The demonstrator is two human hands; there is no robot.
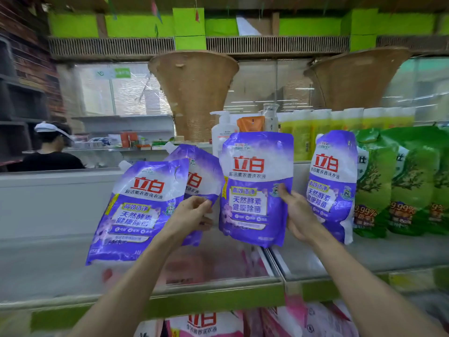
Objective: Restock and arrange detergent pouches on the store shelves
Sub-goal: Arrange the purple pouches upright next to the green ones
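- The right hand (295, 215) is gripping the middle purple pouch (255, 188) by its right edge at frame centre, thumb on the front; its base seems to be hovering just above the shelf (243, 290), so the soft, heavy bag is at risk of slipping or sagging.
- The left hand (192, 215) is pinching the lower corner of the rear purple pouch (204, 171), which is leaning left behind the front-left pouch (138, 210); a tug could be toppling both.
- The right purple pouch (331, 181) is standing against the green pouches (401, 181) at right.
- The shelf is sitting glossy and shallow, with a green front lip; pink pouches (206, 324) are lying below.
- Behind, woven baskets (194, 93) are hanging, and a person in a white cap (52, 147) is standing at the left.
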